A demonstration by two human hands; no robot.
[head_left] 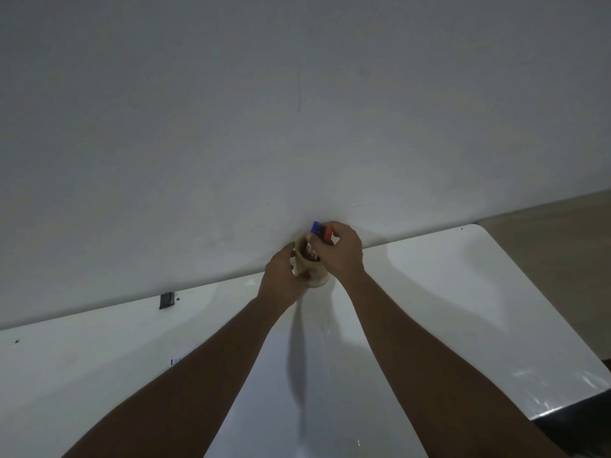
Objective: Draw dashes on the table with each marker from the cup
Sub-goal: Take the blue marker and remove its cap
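A beige paper cup (pixel 315 274) stands at the far edge of the white table (pixel 429 292), close to the wall. Out of it stick a blue-capped marker (pixel 315 227) and a red-capped marker (pixel 327 233), with a dark cap between them. My left hand (pixel 281 276) wraps the cup's left side and holds it. My right hand (pixel 337 252) comes over the cup's top, its fingers closed around the red-capped marker. The markers' bodies are mostly hidden inside the cup and behind my fingers.
A plain white wall (pixel 297 110) rises directly behind the table. A small dark clip (pixel 166 300) sits at the table's far edge on the left. Faint black marks (pixel 178 361) show beside my left forearm. The table's rounded right corner (pixel 476 228) borders a wooden floor (pixel 545 226).
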